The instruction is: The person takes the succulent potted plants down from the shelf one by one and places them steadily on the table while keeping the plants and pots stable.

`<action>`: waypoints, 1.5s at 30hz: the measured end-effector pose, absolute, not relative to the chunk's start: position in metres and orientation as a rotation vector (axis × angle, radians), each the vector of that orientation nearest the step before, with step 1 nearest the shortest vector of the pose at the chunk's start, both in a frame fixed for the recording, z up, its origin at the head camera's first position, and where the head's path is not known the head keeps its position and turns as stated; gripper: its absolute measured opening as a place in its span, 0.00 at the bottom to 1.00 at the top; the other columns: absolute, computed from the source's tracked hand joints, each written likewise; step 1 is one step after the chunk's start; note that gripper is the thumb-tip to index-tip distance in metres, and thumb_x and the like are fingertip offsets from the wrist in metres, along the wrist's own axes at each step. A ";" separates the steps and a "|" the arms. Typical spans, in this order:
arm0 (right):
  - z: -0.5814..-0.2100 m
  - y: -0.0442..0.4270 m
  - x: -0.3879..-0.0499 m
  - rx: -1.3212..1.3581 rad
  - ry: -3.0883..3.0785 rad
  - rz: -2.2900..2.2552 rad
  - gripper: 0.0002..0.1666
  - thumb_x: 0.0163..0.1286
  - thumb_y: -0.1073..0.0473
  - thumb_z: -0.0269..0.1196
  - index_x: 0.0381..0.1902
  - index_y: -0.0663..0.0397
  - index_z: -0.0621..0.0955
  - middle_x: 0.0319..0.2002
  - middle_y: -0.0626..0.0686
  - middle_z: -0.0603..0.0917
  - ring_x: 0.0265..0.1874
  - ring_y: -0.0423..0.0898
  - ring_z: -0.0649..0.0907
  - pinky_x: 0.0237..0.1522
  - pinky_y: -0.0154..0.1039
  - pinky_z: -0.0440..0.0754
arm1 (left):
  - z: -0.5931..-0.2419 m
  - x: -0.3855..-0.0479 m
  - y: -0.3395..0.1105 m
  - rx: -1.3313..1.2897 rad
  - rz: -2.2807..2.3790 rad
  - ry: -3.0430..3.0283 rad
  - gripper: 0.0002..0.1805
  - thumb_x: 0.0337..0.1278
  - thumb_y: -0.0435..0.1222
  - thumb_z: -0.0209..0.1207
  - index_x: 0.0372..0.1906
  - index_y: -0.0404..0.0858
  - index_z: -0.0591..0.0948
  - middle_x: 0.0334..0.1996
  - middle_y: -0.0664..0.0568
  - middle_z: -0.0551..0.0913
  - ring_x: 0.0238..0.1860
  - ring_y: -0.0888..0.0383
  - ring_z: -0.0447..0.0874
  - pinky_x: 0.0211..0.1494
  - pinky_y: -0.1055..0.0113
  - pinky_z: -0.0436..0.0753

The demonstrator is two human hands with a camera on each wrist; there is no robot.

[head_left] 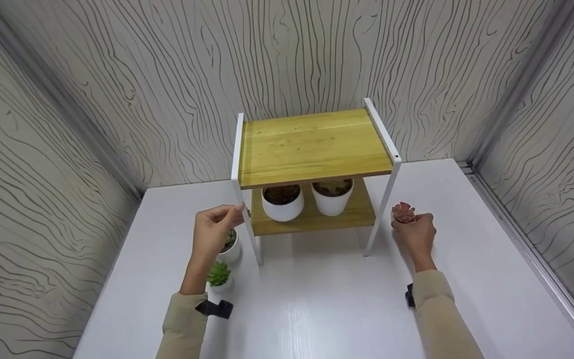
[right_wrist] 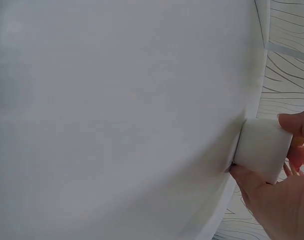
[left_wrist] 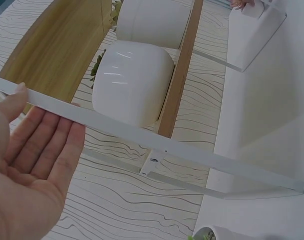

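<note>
Where the left hand (head_left: 212, 229) meets the shelf (head_left: 312, 144), thumb and fingers pinch the white front upright (left_wrist: 191, 154) just below the upper board.

Shelf: two tiers, rectangular wooden boards of yellow-brown grain, slim flat side frames in white, smooth finish. Stands on the table (head_left: 307, 309), white, smooth, faintly reflective.

Potted red succulent (head_left: 404, 213): pointed reddish leaves in a rosette; small, smooth white pot (right_wrist: 262, 149). Located to the right of the shelf, near its right front leg. Grasped round the pot by the right hand (head_left: 416, 234); whether the base touches the tabletop or sits just above it cannot be told.

Two rounded white pots, left (head_left: 283, 209) and right (head_left: 333, 203): glossy, side by side on the lower board (head_left: 312, 227), dark contents at the mouths, rims partly under the upper board's front edge.

Green succulent (head_left: 218, 273): bright leafy rosette, white pot, on the table left of the shelf. Behind it, a further white pot (head_left: 230, 253), greenery inside, partly hidden by the left hand, near the left front leg.

Sleeves: beige cloth, a black wrist mount (head_left: 217, 309) showing at the left one.

Wall (head_left: 302, 55): pale panel, dark wavy wood-grain lines, behind the table's rear edge.

Room: a narrow strip of tabletop between the right leg and the red succulent; broad white surface between the forearms; a gap between the two shelved pots; wide margin from the right hand to the table's right edge.
</note>
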State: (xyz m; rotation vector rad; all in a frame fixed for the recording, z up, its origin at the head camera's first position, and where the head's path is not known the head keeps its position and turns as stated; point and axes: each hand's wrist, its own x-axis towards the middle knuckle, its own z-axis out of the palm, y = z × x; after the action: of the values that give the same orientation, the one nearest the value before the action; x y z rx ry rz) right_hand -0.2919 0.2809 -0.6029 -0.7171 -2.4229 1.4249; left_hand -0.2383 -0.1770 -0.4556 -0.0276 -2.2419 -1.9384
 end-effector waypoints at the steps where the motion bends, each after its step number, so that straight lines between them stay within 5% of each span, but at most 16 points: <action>1: -0.603 0.281 -0.292 -0.719 -2.427 1.430 0.34 0.63 0.57 0.71 0.57 0.73 0.69 0.50 0.66 0.78 0.48 0.56 0.78 0.43 0.41 0.77 | -0.455 -0.238 -0.177 -0.030 -1.939 -2.241 0.12 0.71 0.38 0.66 0.42 0.31 0.91 0.42 0.41 0.93 0.46 0.44 0.94 0.52 0.65 0.92; 21: -0.603 0.282 -0.288 -0.705 -2.449 1.443 0.39 0.61 0.57 0.74 0.58 0.75 0.67 0.54 0.73 0.79 0.54 0.63 0.80 0.56 0.55 0.79 | -0.456 -0.237 -0.177 -0.066 -1.918 -2.245 0.13 0.70 0.38 0.67 0.43 0.31 0.91 0.42 0.41 0.93 0.44 0.50 0.95 0.52 0.66 0.91; 30: -0.604 0.282 -0.290 -0.698 -2.451 1.542 0.58 0.60 0.58 0.77 0.75 0.80 0.56 0.70 0.80 0.69 0.71 0.72 0.72 0.76 0.63 0.71 | -0.456 -0.237 -0.177 -0.042 -1.929 -2.250 0.13 0.71 0.39 0.67 0.43 0.31 0.91 0.42 0.41 0.93 0.47 0.43 0.94 0.53 0.65 0.92; 45: -0.591 0.278 -0.281 -0.652 -2.497 1.420 0.64 0.62 0.52 0.78 0.76 0.85 0.53 0.70 0.84 0.66 0.71 0.76 0.70 0.75 0.67 0.70 | -0.457 -0.238 -0.179 -0.021 -1.963 -2.242 0.12 0.70 0.39 0.68 0.42 0.32 0.91 0.43 0.41 0.93 0.46 0.45 0.94 0.52 0.66 0.91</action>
State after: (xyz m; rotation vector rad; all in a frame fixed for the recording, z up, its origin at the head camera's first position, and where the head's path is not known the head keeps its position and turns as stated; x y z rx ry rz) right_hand -0.2815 0.2783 -0.5913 -0.6518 -2.4972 1.4198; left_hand -0.2379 -0.1790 -0.4567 -0.0211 -2.2421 -1.9632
